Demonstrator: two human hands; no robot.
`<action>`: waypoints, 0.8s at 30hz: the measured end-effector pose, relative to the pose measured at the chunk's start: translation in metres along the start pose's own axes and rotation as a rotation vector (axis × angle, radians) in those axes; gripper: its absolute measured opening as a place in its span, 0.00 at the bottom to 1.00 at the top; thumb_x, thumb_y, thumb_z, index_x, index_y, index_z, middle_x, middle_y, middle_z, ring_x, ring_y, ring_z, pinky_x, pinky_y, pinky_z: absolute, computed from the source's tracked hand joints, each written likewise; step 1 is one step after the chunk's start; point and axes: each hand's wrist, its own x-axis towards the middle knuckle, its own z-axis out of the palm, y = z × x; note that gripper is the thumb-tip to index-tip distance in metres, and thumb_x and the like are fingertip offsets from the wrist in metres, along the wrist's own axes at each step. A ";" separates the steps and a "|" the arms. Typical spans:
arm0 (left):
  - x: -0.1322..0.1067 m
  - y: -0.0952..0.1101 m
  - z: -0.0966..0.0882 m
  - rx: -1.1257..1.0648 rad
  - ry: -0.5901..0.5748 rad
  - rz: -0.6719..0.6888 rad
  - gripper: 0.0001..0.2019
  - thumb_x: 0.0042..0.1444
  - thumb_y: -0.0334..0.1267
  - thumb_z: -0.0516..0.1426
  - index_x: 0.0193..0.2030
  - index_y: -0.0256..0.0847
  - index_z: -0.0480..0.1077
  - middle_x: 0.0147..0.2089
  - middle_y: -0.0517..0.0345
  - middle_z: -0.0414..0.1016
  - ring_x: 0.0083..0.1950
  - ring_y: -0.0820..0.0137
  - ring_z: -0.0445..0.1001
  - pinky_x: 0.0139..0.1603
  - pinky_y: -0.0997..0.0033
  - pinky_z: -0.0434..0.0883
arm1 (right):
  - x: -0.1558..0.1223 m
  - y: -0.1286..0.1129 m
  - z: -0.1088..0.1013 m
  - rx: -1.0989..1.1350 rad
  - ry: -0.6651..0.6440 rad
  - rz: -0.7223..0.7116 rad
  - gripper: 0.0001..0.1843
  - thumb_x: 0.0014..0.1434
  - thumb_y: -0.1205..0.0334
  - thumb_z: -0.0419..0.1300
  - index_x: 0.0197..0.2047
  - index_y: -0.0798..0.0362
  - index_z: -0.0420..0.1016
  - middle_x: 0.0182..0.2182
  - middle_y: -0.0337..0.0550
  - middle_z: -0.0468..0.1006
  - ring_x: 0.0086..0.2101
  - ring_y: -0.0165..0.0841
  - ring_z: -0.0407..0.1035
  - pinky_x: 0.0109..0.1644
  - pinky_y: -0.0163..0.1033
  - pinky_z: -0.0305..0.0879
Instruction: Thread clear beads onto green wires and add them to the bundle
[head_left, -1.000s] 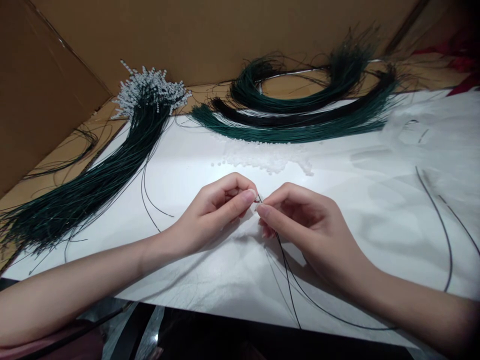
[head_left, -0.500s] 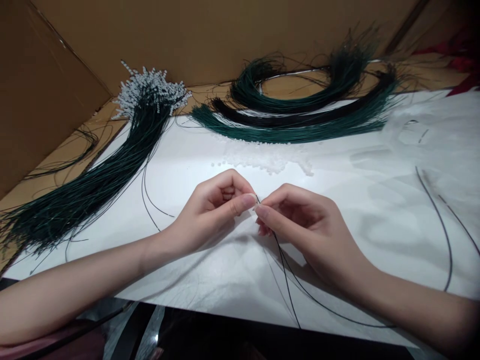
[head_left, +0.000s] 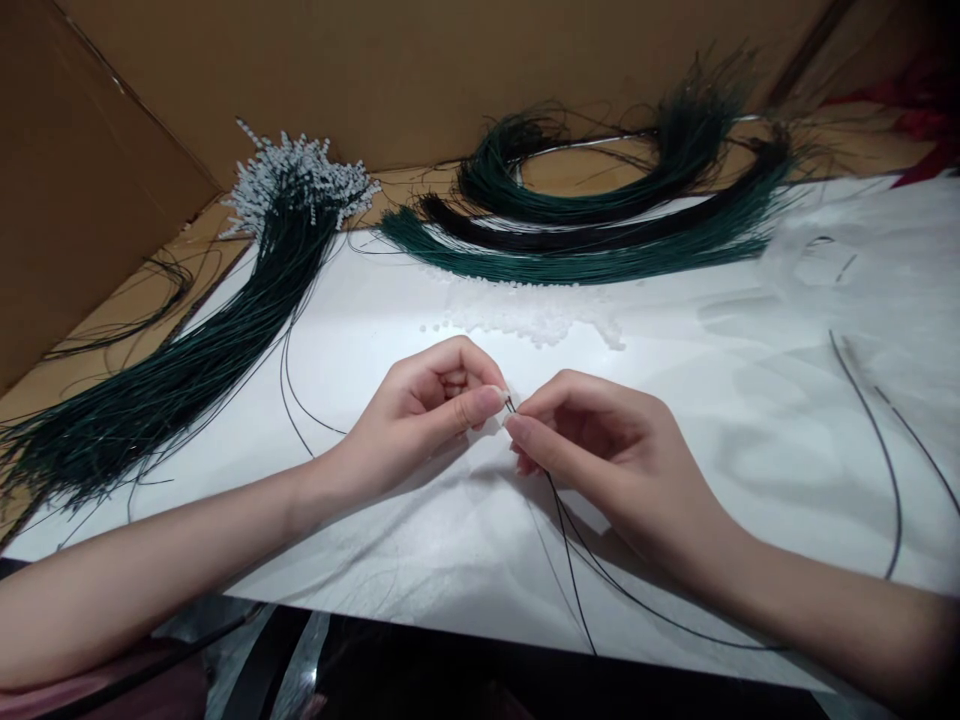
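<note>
My left hand (head_left: pixel 448 400) pinches the upper end of a thin dark wire (head_left: pixel 570 565) between thumb and forefinger. Close beside it, my right hand (head_left: pixel 592 430) grips the same wire just below with thumb and fingertips. A short stretch shows between the two pinches, and two strands hang down from under my right hand, one curving off to the right. Whether a bead sits at the wire's tip I cannot tell. Just beyond my hands, small white beads (head_left: pixel 525 312) lie loose on a white sheet (head_left: pixel 420 560).
At the left lies a thick bundle of green wires (head_left: pixel 202 350) topped with strung white beads (head_left: pixel 296 180). Curved bundles of green and dark wire (head_left: pixel 585 265) rest at the back. Clear plastic (head_left: pixel 832 250) and single wires (head_left: pixel 874 450) are at the right. Cardboard walls (head_left: pixel 420 80) stand behind.
My fingertips have drawn slightly apart, so a little more of the doubled wire shows between them. The rest of the scene has barely shifted.
</note>
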 end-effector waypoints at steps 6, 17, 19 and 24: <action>-0.001 0.001 0.000 -0.011 -0.006 -0.008 0.03 0.60 0.31 0.62 0.37 0.35 0.72 0.28 0.63 0.68 0.26 0.82 0.66 0.25 0.85 0.63 | 0.000 0.000 -0.001 -0.010 -0.001 0.003 0.08 0.55 0.64 0.69 0.27 0.53 0.75 0.23 0.36 0.73 0.25 0.27 0.65 0.28 0.32 0.61; 0.001 -0.001 -0.002 0.029 0.004 -0.012 0.05 0.59 0.34 0.63 0.37 0.37 0.71 0.27 0.62 0.67 0.26 0.80 0.65 0.24 0.83 0.63 | -0.002 0.000 -0.001 -0.028 0.001 -0.002 0.09 0.56 0.63 0.69 0.27 0.52 0.75 0.23 0.36 0.73 0.26 0.27 0.65 0.28 0.32 0.61; 0.001 -0.001 -0.002 0.028 -0.003 -0.014 0.05 0.59 0.34 0.63 0.38 0.37 0.71 0.28 0.63 0.68 0.26 0.80 0.65 0.25 0.84 0.63 | -0.003 0.001 -0.002 -0.030 0.000 0.000 0.09 0.56 0.62 0.69 0.28 0.52 0.75 0.23 0.37 0.73 0.26 0.27 0.65 0.28 0.32 0.61; 0.001 0.000 -0.003 0.051 0.008 -0.026 0.04 0.60 0.34 0.62 0.38 0.37 0.71 0.28 0.63 0.67 0.26 0.80 0.65 0.25 0.83 0.62 | -0.002 0.001 -0.001 -0.044 0.001 -0.008 0.09 0.57 0.61 0.68 0.28 0.52 0.75 0.24 0.37 0.73 0.26 0.28 0.65 0.29 0.32 0.62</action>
